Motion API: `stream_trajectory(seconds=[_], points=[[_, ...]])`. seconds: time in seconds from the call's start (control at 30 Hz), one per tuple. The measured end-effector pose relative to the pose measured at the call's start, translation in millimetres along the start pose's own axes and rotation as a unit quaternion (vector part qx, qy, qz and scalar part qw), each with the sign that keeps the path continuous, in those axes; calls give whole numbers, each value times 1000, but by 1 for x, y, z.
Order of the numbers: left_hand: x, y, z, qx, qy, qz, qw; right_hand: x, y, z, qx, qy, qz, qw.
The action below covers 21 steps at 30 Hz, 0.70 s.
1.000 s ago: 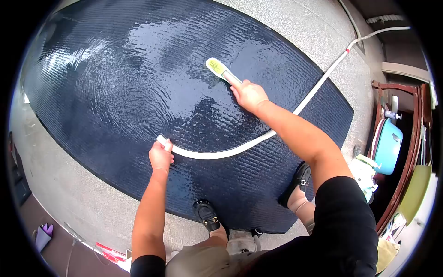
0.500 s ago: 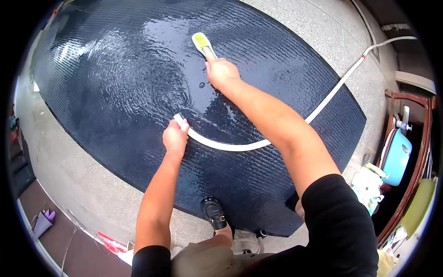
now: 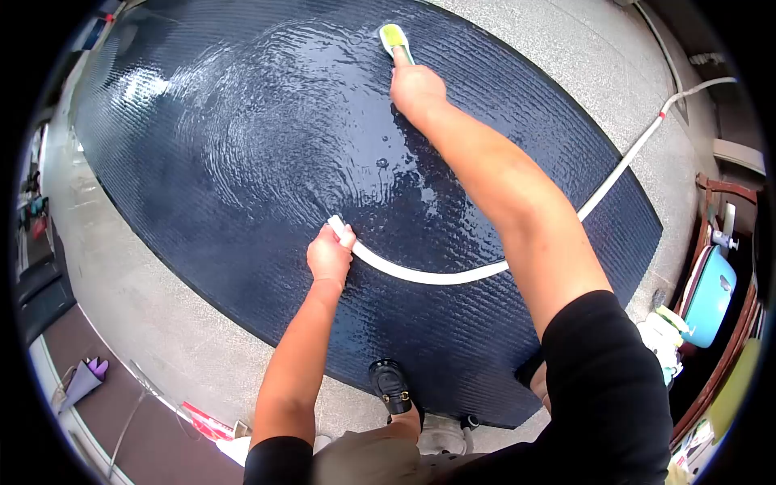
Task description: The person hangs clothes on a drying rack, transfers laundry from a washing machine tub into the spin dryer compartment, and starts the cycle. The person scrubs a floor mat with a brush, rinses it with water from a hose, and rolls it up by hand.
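A dark ribbed mat (image 3: 242,267) lies spread on the ground, its upper part wet and rippled with water. My left hand (image 3: 330,257) is closed around a white hose (image 3: 436,277) near its end, and water fans out from the mouth over the mat. Farther up, my right hand (image 3: 418,87) grips a scrub brush (image 3: 394,39) with a white rim and a yellow-green top. One finger stretches along the brush's back. Its bristles are hidden beneath it, against the wet mat.
The hose runs off to the upper right. A black shoe (image 3: 390,384) stands on the mat's near edge. At right are a blue basin (image 3: 711,297) and a reddish-brown wooden frame (image 3: 727,187). A folded purple-grey umbrella (image 3: 83,383) lies at lower left.
My right hand has pushed the brush farther up and right across the mat. The hose end stays in my left hand, and the whole view has shifted slightly.
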<state>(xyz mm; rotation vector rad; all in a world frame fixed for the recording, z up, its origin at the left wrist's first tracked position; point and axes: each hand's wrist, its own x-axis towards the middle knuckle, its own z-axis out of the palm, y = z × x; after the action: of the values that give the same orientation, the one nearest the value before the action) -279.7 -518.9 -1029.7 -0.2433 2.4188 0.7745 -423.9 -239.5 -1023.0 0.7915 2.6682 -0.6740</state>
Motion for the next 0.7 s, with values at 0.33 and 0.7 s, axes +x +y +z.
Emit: stream_trajectory(seconds=[0.33,0.7], points=[[2,-4,-8,-89,-41,-28,995,-18,-1,26,-111,5,-189,976],[15,-6,-19,-105,-136,-54,984,-43,-97,56,-17,-137,-232,963]])
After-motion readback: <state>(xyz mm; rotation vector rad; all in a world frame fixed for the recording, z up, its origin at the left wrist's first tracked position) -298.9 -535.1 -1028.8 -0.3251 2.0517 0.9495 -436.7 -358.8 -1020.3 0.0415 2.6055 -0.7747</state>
